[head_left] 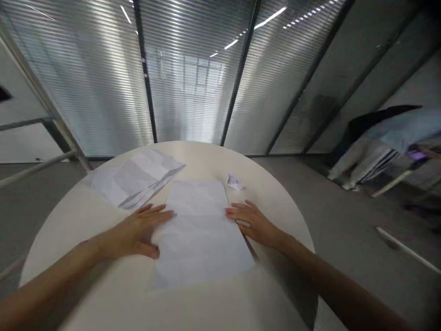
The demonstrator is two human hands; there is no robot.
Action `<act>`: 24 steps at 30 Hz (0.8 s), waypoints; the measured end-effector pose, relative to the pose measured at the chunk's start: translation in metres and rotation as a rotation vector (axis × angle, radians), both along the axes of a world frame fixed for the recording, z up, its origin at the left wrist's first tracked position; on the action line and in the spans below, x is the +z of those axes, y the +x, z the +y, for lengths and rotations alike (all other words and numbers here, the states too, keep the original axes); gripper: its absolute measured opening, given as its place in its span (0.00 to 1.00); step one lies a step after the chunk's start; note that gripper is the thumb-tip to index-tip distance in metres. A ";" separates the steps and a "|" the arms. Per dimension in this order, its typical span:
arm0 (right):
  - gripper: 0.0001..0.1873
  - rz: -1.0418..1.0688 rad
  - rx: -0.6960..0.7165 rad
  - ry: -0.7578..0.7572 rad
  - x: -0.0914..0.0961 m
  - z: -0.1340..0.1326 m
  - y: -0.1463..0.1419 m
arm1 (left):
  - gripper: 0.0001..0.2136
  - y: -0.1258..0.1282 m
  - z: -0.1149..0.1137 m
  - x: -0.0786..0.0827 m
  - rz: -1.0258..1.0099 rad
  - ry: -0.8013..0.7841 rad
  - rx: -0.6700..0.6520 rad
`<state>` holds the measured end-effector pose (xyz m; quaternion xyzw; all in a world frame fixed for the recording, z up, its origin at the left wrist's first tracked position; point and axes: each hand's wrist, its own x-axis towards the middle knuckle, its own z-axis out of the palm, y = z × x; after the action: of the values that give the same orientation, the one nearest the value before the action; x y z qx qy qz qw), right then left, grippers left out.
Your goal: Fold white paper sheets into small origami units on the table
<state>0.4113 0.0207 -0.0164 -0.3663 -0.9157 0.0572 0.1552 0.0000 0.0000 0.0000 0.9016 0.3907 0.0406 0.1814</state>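
Note:
A creased white sheet of paper (200, 230) lies flat in the middle of a round white table (268, 193). My left hand (141, 232) rests on the sheet's left edge, palm down, fingers stretched out flat. On the right edge of the sheet lies my right hand (253, 223), also flat with its fingers spread. Neither hand grips anything.
A stack of crumpled white sheets (136, 177) lies at the table's far left. A small folded paper piece (234, 180) sits just beyond my right hand. Glass walls with blinds stand behind the table. A person in light clothes (386, 147) bends over at the far right.

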 end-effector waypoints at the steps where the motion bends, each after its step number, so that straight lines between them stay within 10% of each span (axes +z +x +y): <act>1: 0.16 0.013 -0.019 0.012 -0.001 0.001 -0.001 | 0.45 -0.001 0.001 -0.002 0.005 0.001 -0.015; 12: 0.10 0.203 -0.155 -0.102 0.005 0.005 -0.014 | 0.15 0.016 0.003 -0.010 -0.322 0.093 0.073; 19: 0.15 0.344 -0.430 -0.333 0.021 -0.005 -0.047 | 0.16 0.030 0.005 -0.014 -0.467 -0.009 0.465; 24: 0.33 0.216 -0.570 -0.143 0.015 -0.006 -0.058 | 0.32 0.038 0.005 -0.019 -0.405 0.128 0.599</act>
<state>0.3532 0.0145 -0.0009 -0.6099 -0.7481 0.1140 0.2352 0.0378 0.0052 -0.0188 0.7303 0.5903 0.2939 0.1782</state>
